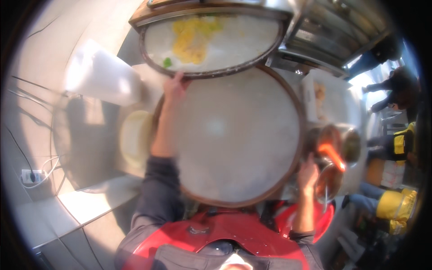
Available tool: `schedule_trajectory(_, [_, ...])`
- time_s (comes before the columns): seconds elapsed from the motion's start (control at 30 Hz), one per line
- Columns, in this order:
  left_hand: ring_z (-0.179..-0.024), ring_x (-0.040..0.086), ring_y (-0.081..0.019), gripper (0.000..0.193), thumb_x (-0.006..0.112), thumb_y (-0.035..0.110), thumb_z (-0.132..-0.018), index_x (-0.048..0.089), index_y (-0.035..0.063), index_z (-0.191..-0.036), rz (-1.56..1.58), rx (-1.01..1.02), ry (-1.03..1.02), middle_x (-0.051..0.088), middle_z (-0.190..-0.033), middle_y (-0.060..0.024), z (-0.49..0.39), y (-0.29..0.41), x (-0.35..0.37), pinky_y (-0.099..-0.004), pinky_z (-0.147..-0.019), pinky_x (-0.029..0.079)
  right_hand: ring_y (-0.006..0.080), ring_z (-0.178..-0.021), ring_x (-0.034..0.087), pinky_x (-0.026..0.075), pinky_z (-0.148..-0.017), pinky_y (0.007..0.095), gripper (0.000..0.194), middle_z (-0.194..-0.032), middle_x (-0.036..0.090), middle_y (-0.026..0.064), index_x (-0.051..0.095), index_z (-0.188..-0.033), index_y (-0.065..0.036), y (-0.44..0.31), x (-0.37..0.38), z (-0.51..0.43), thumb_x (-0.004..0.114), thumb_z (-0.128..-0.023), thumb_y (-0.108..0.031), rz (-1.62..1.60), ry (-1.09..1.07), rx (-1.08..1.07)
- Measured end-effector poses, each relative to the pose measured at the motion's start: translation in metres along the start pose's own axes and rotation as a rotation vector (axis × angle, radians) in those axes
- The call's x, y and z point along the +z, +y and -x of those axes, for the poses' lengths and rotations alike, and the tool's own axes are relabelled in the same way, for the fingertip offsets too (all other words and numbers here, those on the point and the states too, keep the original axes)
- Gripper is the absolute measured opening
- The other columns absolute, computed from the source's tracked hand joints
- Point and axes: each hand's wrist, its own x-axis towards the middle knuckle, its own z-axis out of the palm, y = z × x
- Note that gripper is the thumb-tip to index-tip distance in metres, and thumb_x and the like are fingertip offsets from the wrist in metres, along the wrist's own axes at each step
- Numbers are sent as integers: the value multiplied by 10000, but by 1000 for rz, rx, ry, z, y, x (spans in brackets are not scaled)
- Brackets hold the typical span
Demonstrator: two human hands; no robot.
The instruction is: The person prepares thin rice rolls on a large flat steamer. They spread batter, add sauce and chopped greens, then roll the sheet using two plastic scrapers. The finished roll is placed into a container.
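A large round griddle plate (236,135) with a brown rim lies before me. Beyond it, a second round plate (249,40), partly covered at its far side, bears a yellow, egg-like spread (190,40) with green bits. My left hand (174,88) is at that second plate's near rim, its fingers touching the edge; whether they grip it is blurred. To the right of the near plate, my right hand (307,173) is beside several round containers, one holding reddish contents (329,182). An orange-handled tool (332,157) leans over them. Blur hides what the right fingers touch.
A pale yellow basin (136,139) stands left of the near plate, below a white container (101,76). At right are a white box (325,96) with tan, rounded items and a pot of dark green contents (351,145). Several people are farther right. A power strip (33,177) lies far left.
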Motion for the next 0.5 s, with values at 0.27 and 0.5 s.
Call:
schedule_trajectory(0.27, [-995, 658, -293, 313, 574, 191, -970, 550, 6, -1221, 156, -129, -205, 652, -1127, -132, 233, -36, -72, -459, -925, 533, 232, -952, 636, 487, -894, 358, 319, -1045, 673, 99, 619, -1157, 2, -162, -9, -6, 616, -857, -107, -2055, -541, 125])
schedule_trajectory(0.5, [-1003, 630, -193, 276, 605, 144, -946, 583, -9, -1174, -191, -30, -65, 655, -1084, -93, 290, -11, -209, -334, -890, 523, 239, -963, 641, 531, -880, 401, 402, -1007, 648, 95, 573, -1155, 7, -128, -2, 88, 587, -753, 2, -2100, -279, -11])
